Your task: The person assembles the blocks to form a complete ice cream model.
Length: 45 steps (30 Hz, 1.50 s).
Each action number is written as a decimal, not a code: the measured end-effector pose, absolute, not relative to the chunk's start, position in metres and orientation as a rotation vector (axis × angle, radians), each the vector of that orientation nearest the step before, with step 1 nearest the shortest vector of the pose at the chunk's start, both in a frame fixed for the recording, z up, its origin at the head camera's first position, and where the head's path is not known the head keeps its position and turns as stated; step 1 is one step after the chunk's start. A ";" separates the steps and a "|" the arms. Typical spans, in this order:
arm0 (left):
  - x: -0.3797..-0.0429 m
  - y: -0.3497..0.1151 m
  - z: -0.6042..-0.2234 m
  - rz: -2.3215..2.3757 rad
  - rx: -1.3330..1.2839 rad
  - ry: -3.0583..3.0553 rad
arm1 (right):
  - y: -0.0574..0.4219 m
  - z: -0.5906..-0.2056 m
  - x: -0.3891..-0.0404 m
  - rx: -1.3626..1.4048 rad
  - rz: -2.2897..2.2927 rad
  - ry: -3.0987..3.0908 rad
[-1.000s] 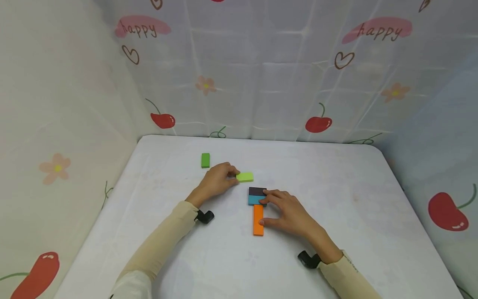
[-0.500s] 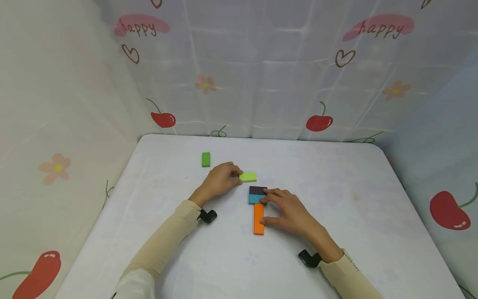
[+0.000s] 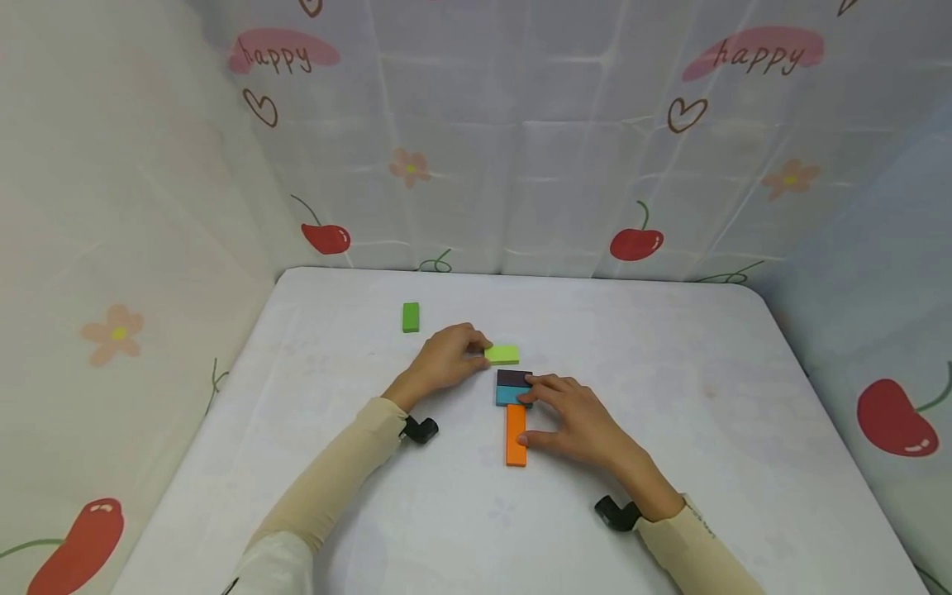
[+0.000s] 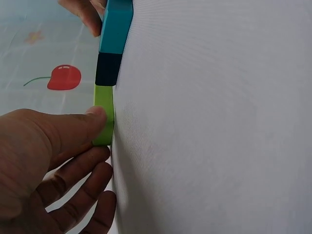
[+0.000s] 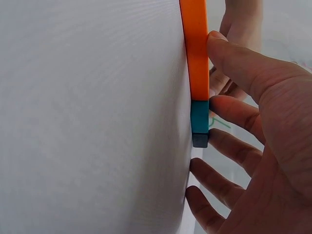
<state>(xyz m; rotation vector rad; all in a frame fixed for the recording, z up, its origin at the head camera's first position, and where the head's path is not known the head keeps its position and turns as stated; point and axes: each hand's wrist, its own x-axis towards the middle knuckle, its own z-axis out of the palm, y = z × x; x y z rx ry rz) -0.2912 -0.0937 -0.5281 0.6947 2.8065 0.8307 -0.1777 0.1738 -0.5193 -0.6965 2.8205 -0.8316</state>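
My left hand [image 3: 446, 357] pinches the left end of a lime-green block [image 3: 505, 355] that lies flat, long side left to right, just behind the other blocks. In the left wrist view the thumb is on the face of this lime-green block [image 4: 103, 117]. A black block [image 3: 511, 378] and a blue block [image 3: 507, 396] lie side by side, touching. An orange block [image 3: 516, 438] points from the blue one toward me, forming a T shape. My right hand [image 3: 580, 421] rests its fingertips on the black and blue blocks, while its thumb touches the orange block's right side.
A darker green block [image 3: 411, 317] lies apart at the back left. All blocks are on a white-covered table [image 3: 669, 397]. A printed curtain [image 3: 506, 165] rises behind the table's far edge, with more hanging at both sides.
My left hand has slid the lime-green block to the right, from left of the black block to just behind it. The right hand and the black, blue and orange blocks have stayed put.
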 end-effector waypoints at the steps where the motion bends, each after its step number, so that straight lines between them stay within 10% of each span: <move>1: -0.291 -0.093 -0.528 0.831 0.696 2.806 | 0.174 -0.519 -0.178 -0.697 -0.833 2.820; 45: -0.294 -0.081 -0.531 0.903 0.856 2.751 | 0.174 -0.522 -0.178 -0.728 -0.847 2.830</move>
